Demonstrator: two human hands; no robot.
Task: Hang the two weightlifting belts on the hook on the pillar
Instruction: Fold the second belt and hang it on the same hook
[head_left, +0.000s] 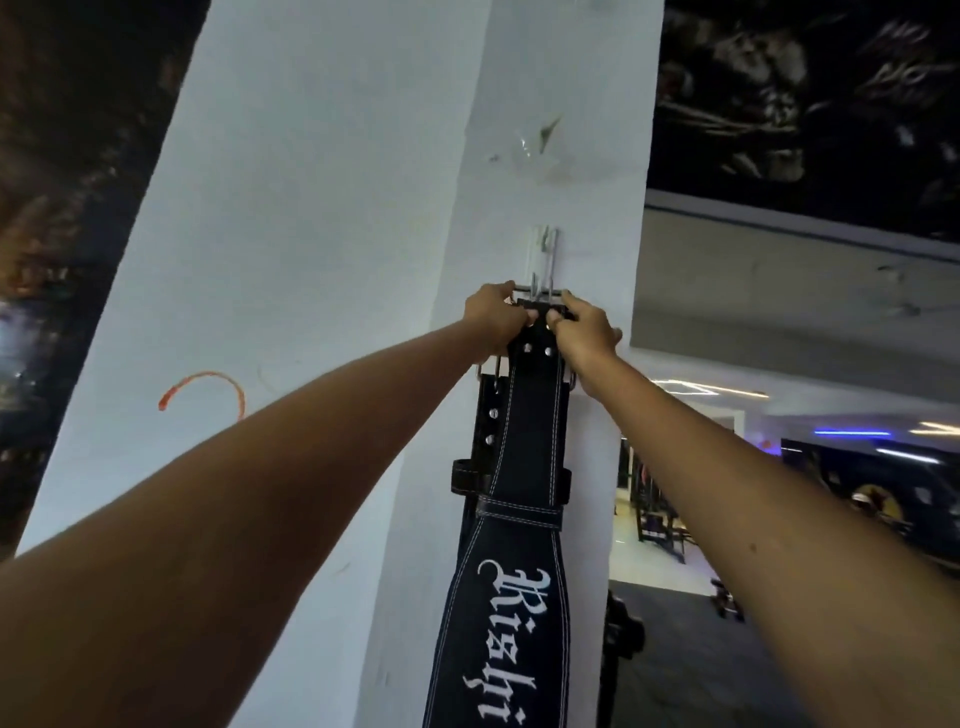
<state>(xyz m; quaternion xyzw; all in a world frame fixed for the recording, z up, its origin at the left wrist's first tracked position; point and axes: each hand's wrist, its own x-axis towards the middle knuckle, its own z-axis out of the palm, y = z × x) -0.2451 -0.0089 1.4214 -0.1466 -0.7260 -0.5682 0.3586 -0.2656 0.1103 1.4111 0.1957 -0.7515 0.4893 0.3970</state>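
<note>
Both hands (496, 317) (584, 332) grip black belt (524, 441) (white stitching) | buckle at hook (545, 260)

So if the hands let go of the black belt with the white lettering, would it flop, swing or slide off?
The black belt hangs straight and flat, so it is probably fairly stiff. Its wide lower part likely makes it bottom-heavy, apt to swing against the pillar. Both hands grip its top end at the hook; whether it is seated is unclear.
</note>
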